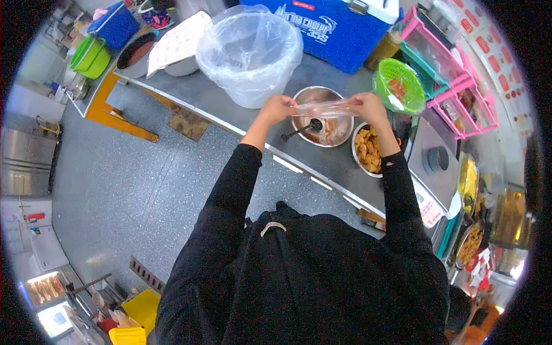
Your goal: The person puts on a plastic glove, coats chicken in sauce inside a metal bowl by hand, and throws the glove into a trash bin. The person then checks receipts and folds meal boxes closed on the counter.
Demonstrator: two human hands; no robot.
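A clear plastic bag (319, 109) is stretched sideways between my two hands. My left hand (279, 108) pinches its left end and my right hand (368, 107) grips its right end. Right beneath the bag stands a steel bowl (340, 137) smeared inside with reddish-brown sauce. A utensil with a black handle (298, 131) rests in that bowl, the handle leaning over the near-left rim; the bag and glare partly hide its head. Below my right wrist, a second bowl is filled with golden-brown fried pieces (367, 149), and my forearm covers part of it.
A large bag-lined tub (250, 57) stands left of my hands. Behind are a blue cooler (328, 31) and a green basket (398, 86). Pink racks (460, 103) line the right side, with a scale (428, 208) nearer me. The dark counter (213, 95) ends at a metal edge.
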